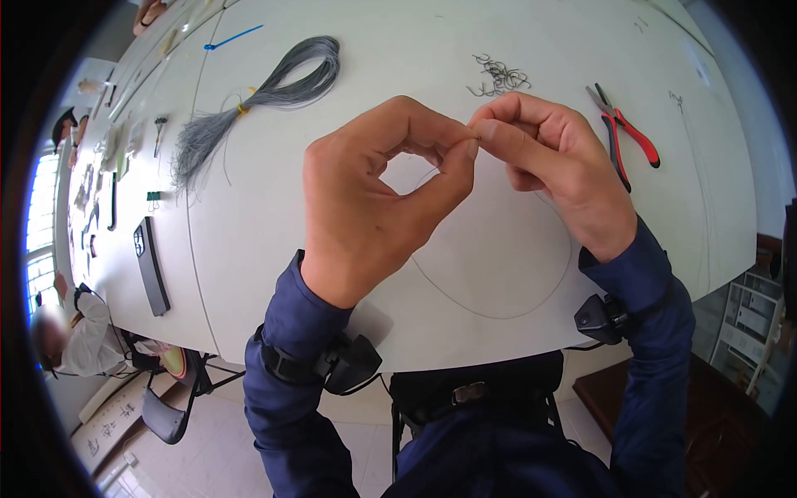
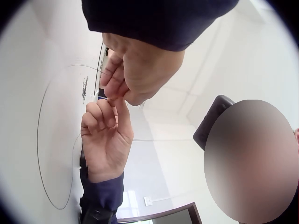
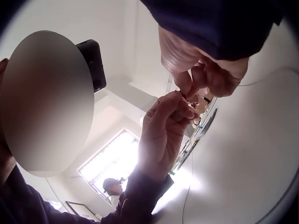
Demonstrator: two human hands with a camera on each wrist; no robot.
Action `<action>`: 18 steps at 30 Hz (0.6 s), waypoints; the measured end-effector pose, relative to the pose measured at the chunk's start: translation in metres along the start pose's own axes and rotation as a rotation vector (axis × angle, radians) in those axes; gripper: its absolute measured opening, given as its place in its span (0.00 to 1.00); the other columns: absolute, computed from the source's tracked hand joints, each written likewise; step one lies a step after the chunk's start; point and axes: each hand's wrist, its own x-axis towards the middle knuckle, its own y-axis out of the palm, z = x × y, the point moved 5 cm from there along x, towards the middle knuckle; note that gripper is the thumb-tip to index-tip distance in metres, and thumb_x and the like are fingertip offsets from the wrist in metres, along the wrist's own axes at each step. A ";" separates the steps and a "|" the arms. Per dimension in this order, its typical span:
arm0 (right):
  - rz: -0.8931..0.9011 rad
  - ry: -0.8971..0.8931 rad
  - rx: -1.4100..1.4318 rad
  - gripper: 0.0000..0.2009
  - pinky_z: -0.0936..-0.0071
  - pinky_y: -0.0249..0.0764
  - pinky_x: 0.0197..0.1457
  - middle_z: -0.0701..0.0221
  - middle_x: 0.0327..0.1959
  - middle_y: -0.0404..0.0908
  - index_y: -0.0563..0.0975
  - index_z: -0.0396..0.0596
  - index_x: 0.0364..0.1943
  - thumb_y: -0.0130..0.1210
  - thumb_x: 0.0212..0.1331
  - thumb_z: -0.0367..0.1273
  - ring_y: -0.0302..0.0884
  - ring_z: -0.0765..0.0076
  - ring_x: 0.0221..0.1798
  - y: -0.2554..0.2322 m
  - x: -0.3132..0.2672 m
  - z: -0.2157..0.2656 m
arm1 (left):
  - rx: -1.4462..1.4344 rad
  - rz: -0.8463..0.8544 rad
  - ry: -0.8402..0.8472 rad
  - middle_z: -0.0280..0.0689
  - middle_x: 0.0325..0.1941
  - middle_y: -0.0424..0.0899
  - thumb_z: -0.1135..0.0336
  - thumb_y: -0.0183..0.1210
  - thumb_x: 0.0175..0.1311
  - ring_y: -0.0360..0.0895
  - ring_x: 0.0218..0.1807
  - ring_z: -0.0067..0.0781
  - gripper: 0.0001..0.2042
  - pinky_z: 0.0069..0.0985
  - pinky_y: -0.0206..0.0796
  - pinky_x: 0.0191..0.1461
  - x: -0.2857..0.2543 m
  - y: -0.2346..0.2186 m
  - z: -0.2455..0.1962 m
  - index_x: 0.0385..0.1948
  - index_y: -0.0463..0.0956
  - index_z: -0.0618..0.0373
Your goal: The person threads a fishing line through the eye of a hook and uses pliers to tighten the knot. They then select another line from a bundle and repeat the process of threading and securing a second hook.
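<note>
My left hand and right hand meet fingertip to fingertip above the white table. Each pinches a thin grey fishing line, thumb against index finger. From both hands the line hangs in a wide loop, seen in full in the left wrist view. A tiny dark piece, like the end of a fish hook, shows between the fingertips in the right wrist view; fingers cover the rest, and I cannot tell which hand holds it. Beyond the hands lies a heap of fish hooks.
Red-and-black pliers lie right of my right hand. At the back left is a tied bundle of grey line, with a blue cable tie beyond it. A phone and a binder clip lie far left. A person sits beyond.
</note>
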 end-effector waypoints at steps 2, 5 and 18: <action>-0.031 -0.017 0.014 0.10 0.85 0.57 0.28 0.85 0.22 0.74 0.83 0.44 0.39 0.62 0.65 0.37 0.61 0.90 0.25 0.003 -0.001 -0.002 | -0.008 -0.023 -0.001 0.39 0.34 0.86 0.82 0.64 0.61 0.82 0.35 0.25 0.04 0.23 0.75 0.48 0.000 -0.001 0.000 0.35 0.80 0.69; -0.080 -0.128 -0.149 0.08 0.85 0.56 0.27 0.85 0.20 0.71 0.82 0.42 0.38 0.63 0.64 0.33 0.61 0.90 0.24 0.005 -0.003 0.000 | -0.008 -0.065 0.015 0.40 0.35 0.86 0.81 0.65 0.61 0.82 0.36 0.25 0.04 0.23 0.76 0.48 0.000 -0.003 0.000 0.35 0.80 0.68; -0.265 -0.827 -0.938 0.09 0.74 0.67 0.30 0.71 0.24 0.76 0.82 0.43 0.35 0.65 0.51 0.17 0.69 0.71 0.26 0.026 -0.023 0.031 | 0.440 -0.137 0.237 0.37 0.33 0.88 0.78 0.67 0.59 0.85 0.34 0.26 0.04 0.20 0.75 0.42 0.004 -0.005 0.004 0.34 0.83 0.63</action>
